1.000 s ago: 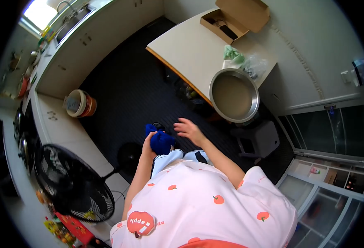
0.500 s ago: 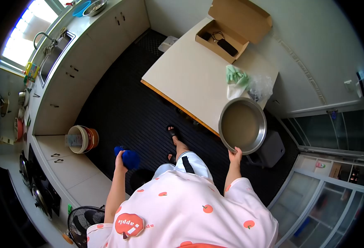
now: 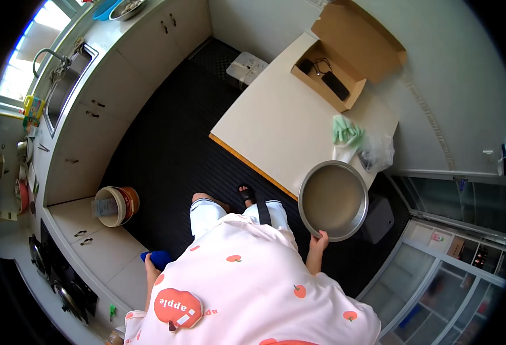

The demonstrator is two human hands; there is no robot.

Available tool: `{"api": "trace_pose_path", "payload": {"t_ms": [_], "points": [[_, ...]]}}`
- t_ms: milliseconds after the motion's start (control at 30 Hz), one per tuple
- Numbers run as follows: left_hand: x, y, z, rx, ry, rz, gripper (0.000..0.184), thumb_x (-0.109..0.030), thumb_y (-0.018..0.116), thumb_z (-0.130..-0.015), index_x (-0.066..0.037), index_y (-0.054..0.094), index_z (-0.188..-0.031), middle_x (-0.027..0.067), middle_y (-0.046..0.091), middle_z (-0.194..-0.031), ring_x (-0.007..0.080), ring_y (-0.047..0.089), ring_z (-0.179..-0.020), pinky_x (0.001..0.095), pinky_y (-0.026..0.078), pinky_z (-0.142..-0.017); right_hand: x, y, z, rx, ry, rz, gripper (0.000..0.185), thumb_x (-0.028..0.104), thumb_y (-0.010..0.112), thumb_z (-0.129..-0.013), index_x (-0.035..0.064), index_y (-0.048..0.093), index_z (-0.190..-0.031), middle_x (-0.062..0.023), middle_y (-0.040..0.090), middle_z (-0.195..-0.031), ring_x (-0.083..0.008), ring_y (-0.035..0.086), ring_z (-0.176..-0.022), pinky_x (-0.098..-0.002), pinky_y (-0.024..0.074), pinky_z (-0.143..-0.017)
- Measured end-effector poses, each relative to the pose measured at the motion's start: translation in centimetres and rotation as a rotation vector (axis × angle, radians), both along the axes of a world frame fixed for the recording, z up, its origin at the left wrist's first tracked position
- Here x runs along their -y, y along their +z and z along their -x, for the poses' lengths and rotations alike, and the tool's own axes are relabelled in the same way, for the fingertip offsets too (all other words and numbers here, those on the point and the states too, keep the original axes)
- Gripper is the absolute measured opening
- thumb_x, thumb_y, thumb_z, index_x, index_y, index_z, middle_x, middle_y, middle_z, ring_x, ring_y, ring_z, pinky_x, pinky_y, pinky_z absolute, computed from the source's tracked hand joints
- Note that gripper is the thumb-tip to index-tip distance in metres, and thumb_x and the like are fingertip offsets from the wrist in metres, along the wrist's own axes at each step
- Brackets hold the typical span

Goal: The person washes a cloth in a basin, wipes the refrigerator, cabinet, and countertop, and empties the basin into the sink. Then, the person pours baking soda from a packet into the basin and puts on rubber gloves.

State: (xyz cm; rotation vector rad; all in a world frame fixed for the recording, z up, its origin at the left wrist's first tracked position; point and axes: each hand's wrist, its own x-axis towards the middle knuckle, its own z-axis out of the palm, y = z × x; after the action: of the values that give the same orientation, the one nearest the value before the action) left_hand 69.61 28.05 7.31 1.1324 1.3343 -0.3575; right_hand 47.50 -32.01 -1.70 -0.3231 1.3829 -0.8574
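Head view: a kitchen, with a black ribbed floor point(image 3: 155, 132) beyond the wearer's pale pink, fruit-printed shirt point(image 3: 247, 276).
Cabinets: white-fronted cabinets point(image 3: 103, 86) line the left side; a stainless steel sink point(image 3: 69, 89) sits in the counter above.
Table: a white top with an orange-brown edge point(image 3: 282, 115), ahead and to the right.
Basin: a round silvery metal basin point(image 3: 362, 208) overlaps the table's near corner in view; whether the table or the grey plastic stool point(image 3: 378, 221) bears it, I cannot tell.
Cloudy liquid: a broad greyish-brown pool point(image 3: 332, 195) in the basin; keeping the rim level should limit slopping.
Cardboard box: brown, lid open point(image 3: 322, 92), at the table's far side, with a black object inside.
Pale green bundle: soft-looking point(image 3: 347, 131), beside a clear plastic bag point(image 3: 378, 152), near the basin.
Right hand: fingers curled on the basin's near rim point(image 3: 318, 244); one-sided contact probably gives poor control of tilt, so steady, gentle pressure suits it.
Left hand: gripping low at the wearer's side point(image 3: 150, 269), partly hidden by the shirt.
Blue cloth: bunched dark blue fabric point(image 3: 158, 260) in the left hand, well apart from the basin; a firm hold should keep it from trailing.
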Motion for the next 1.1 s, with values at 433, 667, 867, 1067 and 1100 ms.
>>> {"api": "trace_pose_path", "payload": {"t_ms": [433, 667, 867, 1067, 1100], "points": [[-8.2, 2.1, -29.1, 0.173, -0.072, 0.206, 0.026, -0.032, 0.061, -0.074, -0.012, 0.064, -0.090, 0.0054, 0.066, -0.085, 0.0222, 0.064, -0.077, 0.0371, 0.053, -0.074, -15.8, 4.0, -26.2, 0.044, 0.274, -0.022, 0.038, -0.003, 0.056, -0.066, -0.0019, 0.054, -0.104, -0.0115, 0.057, -0.099, -0.0283, 0.058, -0.092, -0.0425, 0.0513, -0.076], [-11.8, 9.3, -44.5, 0.476, -0.160, 0.604, 0.042, -0.028, 0.052, -0.080, -0.001, 0.057, -0.113, 0.0118, 0.066, -0.089, 0.0236, 0.064, -0.079, 0.0346, 0.052, -0.076, -24.2, 7.0, -46.9, 0.144, 0.513, -0.037, 0.034, -0.004, 0.057, -0.066, -0.0001, 0.054, -0.100, -0.0097, 0.057, -0.096, -0.0265, 0.058, -0.090, -0.0399, 0.0505, -0.074], [-10.4, 11.1, -56.0, 0.465, -0.279, 0.792, 0.030, -0.024, 0.060, -0.077, -0.003, 0.061, -0.099, 0.0118, 0.067, -0.090, 0.0245, 0.065, -0.080, 0.0362, 0.054, -0.077, -30.1, 9.7, -64.9, 0.149, 0.807, -0.046, 0.021, -0.003, 0.058, -0.067, 0.0001, 0.056, -0.087, -0.0074, 0.058, -0.083, -0.0235, 0.059, -0.078, -0.0346, 0.0493, -0.066], [-12.3, 13.0, -65.8, 0.585, -0.306, 0.742, 0.033, -0.016, 0.059, -0.077, 0.000, 0.058, -0.106, 0.0125, 0.065, -0.092, 0.0234, 0.065, -0.084, 0.0364, 0.054, -0.080, -37.7, 15.1, -83.5, 0.127, 1.189, 0.043, 0.024, -0.005, 0.056, -0.066, -0.0036, 0.056, -0.090, -0.0076, 0.058, -0.084, -0.0230, 0.061, -0.076, -0.0326, 0.0523, -0.067], [-13.7, 12.5, -67.3, 0.640, -0.291, 0.737, 0.033, -0.015, 0.059, -0.077, 0.000, 0.057, -0.106, 0.0127, 0.065, -0.091, 0.0231, 0.064, -0.083, 0.0358, 0.054, -0.081, -39.1, 15.8, -86.5, 0.125, 1.225, 0.042, 0.023, -0.005, 0.056, -0.066, -0.0036, 0.056, -0.089, -0.0073, 0.057, -0.083, -0.0223, 0.060, -0.075, -0.0315, 0.0513, -0.064]]}}
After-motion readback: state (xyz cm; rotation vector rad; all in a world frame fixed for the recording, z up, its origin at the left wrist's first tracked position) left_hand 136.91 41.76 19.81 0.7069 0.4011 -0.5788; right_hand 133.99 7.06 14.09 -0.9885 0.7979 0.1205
